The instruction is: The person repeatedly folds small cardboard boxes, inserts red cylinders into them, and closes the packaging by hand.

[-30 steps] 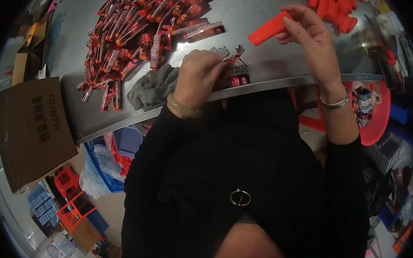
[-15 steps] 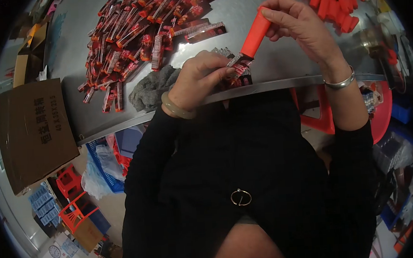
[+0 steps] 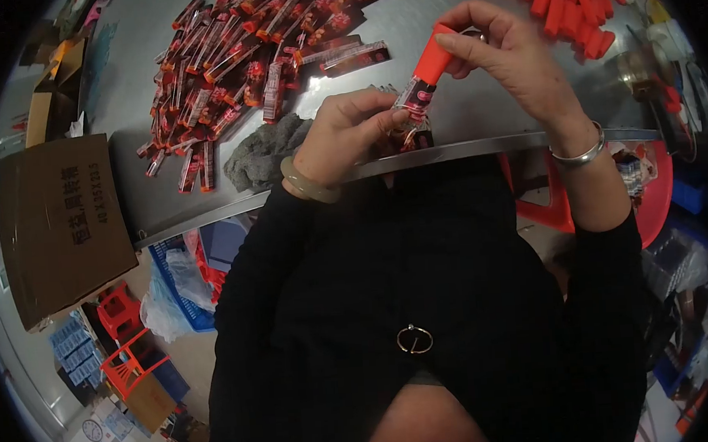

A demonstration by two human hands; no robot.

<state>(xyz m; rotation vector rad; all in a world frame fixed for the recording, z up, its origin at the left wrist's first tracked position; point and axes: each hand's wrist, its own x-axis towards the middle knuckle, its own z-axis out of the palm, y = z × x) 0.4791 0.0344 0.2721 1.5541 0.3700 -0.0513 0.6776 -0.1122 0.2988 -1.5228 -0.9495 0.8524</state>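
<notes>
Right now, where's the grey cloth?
In the head view, left of centre: the grey cloth lies on the metal table near its front edge, between the left hand and the dark-red packet pile.

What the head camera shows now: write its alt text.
The right hand holds an orange-red piece partly inside a dark printed sleeve gripped by the left hand; printed packs, a grey cloth and loose orange-red pieces lie on a metal table.
</notes>
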